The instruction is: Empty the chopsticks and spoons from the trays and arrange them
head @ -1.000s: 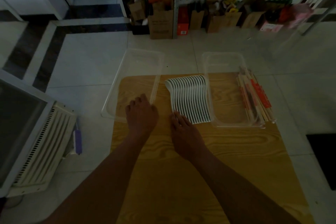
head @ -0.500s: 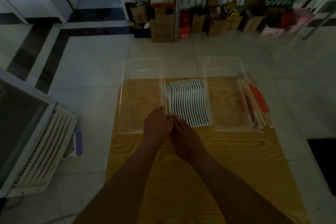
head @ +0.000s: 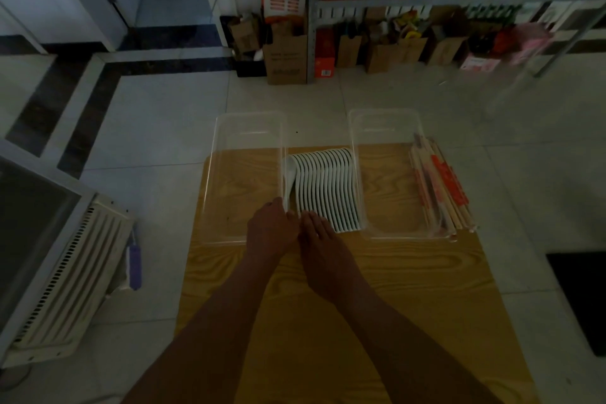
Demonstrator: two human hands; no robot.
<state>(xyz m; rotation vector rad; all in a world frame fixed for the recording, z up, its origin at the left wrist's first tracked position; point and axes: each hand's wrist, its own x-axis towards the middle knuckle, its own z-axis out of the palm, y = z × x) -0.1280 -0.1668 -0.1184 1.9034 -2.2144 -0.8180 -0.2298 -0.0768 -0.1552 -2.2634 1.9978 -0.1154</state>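
Note:
Several white spoons [head: 328, 187] lie side by side in a neat row on the wooden table [head: 377, 289], between two clear plastic trays. The left tray [head: 242, 128] and the right tray [head: 383, 121] both look bare inside. A bundle of paper-wrapped chopsticks [head: 439, 184] lies along the right tray's right side. My left hand [head: 270, 233] rests at the left tray's near right corner, its fingers touching the leftmost spoon handle. My right hand [head: 316, 233] lies flat with straight fingers on the near ends of the spoon handles. The two hands touch each other.
The table juts out over a tiled floor. A white air conditioner unit [head: 55, 259] stands at the left. Shelves with boxes and paper bags [head: 410, 43] line the back wall. A dark mat [head: 580, 298] lies on the floor at the right.
The left tray has swung from a slant to lie parallel against the spoon row. My left hand moved right until it met my right hand.

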